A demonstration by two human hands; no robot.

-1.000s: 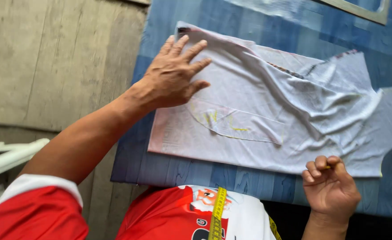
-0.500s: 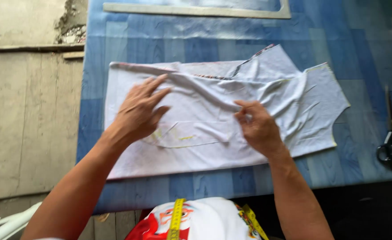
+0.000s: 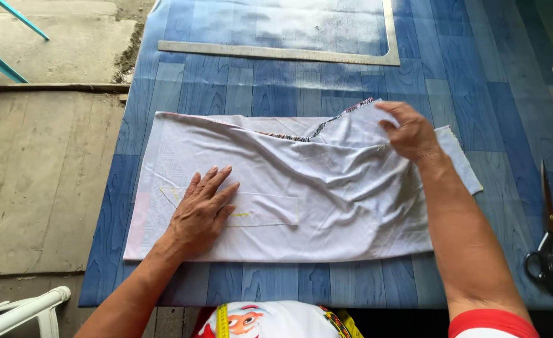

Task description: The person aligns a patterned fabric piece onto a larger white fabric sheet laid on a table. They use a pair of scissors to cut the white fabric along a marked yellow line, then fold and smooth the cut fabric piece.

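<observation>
A pale grey-white piece of cloth (image 3: pixel 326 206) lies spread and wrinkled on a blue wood-patterned table (image 3: pixel 276 81). It carries yellow chalk marks and a faint pocket-shaped outline near its lower left. My left hand (image 3: pixel 201 209) rests flat on that part, fingers apart, pressing the cloth down. My right hand (image 3: pixel 411 131) is at the cloth's upper right and pinches a fold of it between thumb and fingers. A patterned underside shows along the cloth's top edge.
Scissors (image 3: pixel 549 244) lie at the table's right edge. A long grey L-shaped ruler (image 3: pixel 276 53) lies across the far side. A yellow tape measure (image 3: pixel 222 319) hangs on my chest. White chair (image 3: pixel 20 313) at lower left, concrete floor on the left.
My left hand slid lower left on the cloth. My right hand moved from the middle out to the upper right, pulling the cloth flatter. The view shifted.
</observation>
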